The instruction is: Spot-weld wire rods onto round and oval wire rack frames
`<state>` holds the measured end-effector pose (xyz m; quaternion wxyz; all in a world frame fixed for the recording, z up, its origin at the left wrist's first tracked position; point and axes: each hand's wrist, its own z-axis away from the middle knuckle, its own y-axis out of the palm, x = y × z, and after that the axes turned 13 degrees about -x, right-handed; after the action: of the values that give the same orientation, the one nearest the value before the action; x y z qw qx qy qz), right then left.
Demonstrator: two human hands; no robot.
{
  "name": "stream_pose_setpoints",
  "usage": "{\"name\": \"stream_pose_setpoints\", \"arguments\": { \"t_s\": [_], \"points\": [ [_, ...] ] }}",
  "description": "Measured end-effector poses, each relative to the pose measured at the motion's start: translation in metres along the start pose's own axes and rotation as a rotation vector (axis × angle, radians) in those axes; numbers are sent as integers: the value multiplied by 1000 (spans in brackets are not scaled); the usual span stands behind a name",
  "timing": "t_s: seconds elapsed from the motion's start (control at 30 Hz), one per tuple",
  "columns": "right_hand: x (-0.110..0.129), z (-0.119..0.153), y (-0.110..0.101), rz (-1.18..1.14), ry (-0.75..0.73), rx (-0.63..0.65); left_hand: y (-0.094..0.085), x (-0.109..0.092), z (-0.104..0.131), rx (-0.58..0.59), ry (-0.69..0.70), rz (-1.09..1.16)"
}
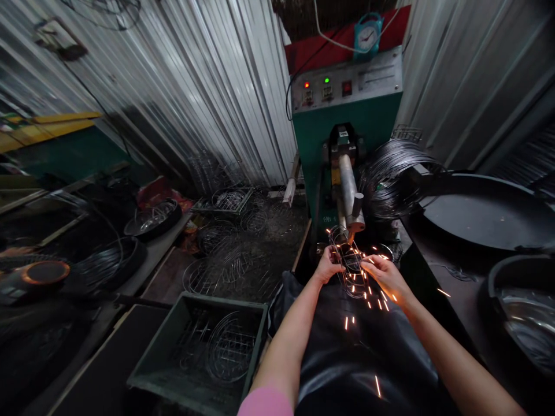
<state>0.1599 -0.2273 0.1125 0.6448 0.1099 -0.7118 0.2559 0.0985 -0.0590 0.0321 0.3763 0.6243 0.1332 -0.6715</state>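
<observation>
My left hand (pixel 328 264) is closed on the left side of a round wire rack (pixel 352 276). On the rack's right side, my right hand (pixel 384 274) pinches at the wire with thumb and fingers. The rack is tilted under the electrode tip of a green spot welder (pixel 347 190). Orange sparks fly from the contact and fall over a black apron (pixel 359 346) on my lap. The exact weld point is partly hidden by sparks and the electrode.
A green crate (pixel 143 370) with wire racks stands at lower left. Loose wire racks (pixel 236 260) lie behind it. At right are a wire coil (pixel 396 173), a large round black pan (pixel 489 211) and a black basin (pixel 492 294). A teal clock (pixel 367 36) sits atop the welder.
</observation>
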Motion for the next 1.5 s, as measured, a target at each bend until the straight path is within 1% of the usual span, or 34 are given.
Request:
{"name": "stream_pose_setpoints", "arguments": {
  "t_s": [0.13, 0.3, 0.47, 0.67, 0.83, 0.93, 1.07, 1.13, 1.27, 1.37, 1.43, 1.5],
  "points": [
    [1, 5, 2, 0, 54, -27, 0, 3, -1, 13, -26, 27],
    [11, 6, 2, 22, 60, -33, -3, 1, 5, 25, -61, 10],
    [16, 1, -1, 3, 76, 18, -2, -5, 10, 3, -155, -54],
    [14, -7, 0, 17, 43, 25, -2, -3, 7, -29, -204, -27],
    [18, -19, 5, 57, -2, 4, -1, -1, 1, -52, -245, -27],
    [17, -15, 4, 58, 7, -17, 1, 0, 2, -57, -280, -28],
    [7, 0, -2, 41, 80, 38, 3, 2, 7, -67, -287, -17],
    [2, 3, -4, 7, 95, 44, 2, 2, 8, -60, -280, -12],
    [5, -8, 2, -73, 88, -26, 3, -1, 4, -75, -279, 2],
    [13, -18, 9, -77, 87, -24, 3, -3, 0, -84, -308, -13],
    [15, -19, 11, -90, 96, -28, 3, -3, -1, -83, -314, -28],
    [13, -13, 9, -113, 110, -36, 2, -3, 1, -95, -306, -39]
  ]
}}
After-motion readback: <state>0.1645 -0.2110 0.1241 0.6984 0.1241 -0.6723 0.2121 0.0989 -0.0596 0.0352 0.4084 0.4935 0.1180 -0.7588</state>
